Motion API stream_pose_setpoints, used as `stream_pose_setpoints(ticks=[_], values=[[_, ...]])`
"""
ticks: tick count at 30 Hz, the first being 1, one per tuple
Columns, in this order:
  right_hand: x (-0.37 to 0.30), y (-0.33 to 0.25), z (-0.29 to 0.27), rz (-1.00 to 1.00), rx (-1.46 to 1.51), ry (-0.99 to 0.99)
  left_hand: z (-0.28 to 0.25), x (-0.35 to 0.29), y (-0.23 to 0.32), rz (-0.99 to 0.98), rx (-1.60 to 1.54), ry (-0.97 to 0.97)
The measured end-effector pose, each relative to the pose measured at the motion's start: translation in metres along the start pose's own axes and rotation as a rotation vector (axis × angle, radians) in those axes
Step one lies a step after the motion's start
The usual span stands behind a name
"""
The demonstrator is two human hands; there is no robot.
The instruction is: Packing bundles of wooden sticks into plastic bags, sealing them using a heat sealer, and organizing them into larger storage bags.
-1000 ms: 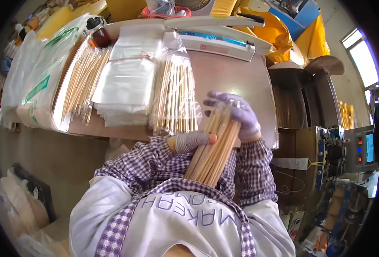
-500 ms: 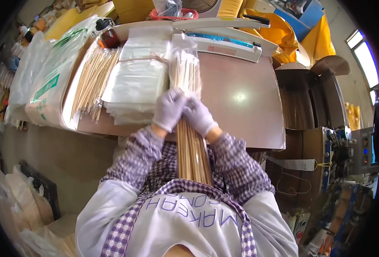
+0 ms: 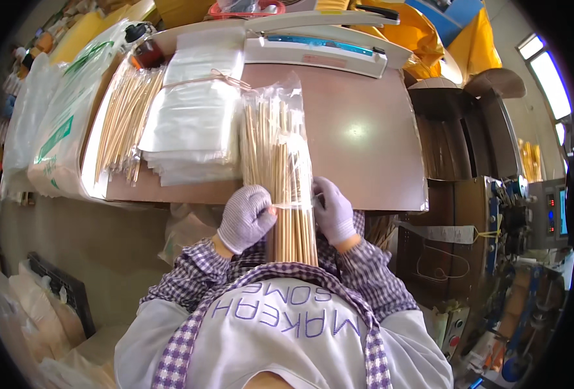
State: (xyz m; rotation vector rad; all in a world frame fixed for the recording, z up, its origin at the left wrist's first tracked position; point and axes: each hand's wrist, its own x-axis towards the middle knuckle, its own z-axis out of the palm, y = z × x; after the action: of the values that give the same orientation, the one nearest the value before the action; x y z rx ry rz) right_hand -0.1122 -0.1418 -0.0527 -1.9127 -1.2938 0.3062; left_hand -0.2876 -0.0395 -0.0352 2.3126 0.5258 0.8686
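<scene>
At a brown table (image 3: 364,136) in a cluttered workshop, beside stacked plastic bags (image 3: 193,123), our gloved left hand (image 3: 246,217) and right hand (image 3: 333,211) grip a bundle of sticks (image 3: 291,214).

Between the left hand (image 3: 246,218) and the right hand (image 3: 333,211) is a long clear bag (image 3: 278,139) half filled with pale wooden sticks. Just past the left hand lies a stack of flat clear bags (image 3: 196,120), tied with string. Further to that hand's left is a big white sack (image 3: 57,133) with green marks. Far off to the right of the right hand glows a small screen (image 3: 562,211), maybe blue.
</scene>
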Motion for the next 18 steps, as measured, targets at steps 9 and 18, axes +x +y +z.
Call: stream_pose_setpoints(ticks=[9, 18], values=[[-0.029, -0.013, -0.053, -0.467, -0.221, -0.023, -0.037, -0.001, 0.041, 0.005, -0.233, -0.475], [0.16, -0.1, -0.157, -0.446, -0.253, 0.411, -0.127, 0.227, 0.033, 0.036, 0.138, 0.028]])
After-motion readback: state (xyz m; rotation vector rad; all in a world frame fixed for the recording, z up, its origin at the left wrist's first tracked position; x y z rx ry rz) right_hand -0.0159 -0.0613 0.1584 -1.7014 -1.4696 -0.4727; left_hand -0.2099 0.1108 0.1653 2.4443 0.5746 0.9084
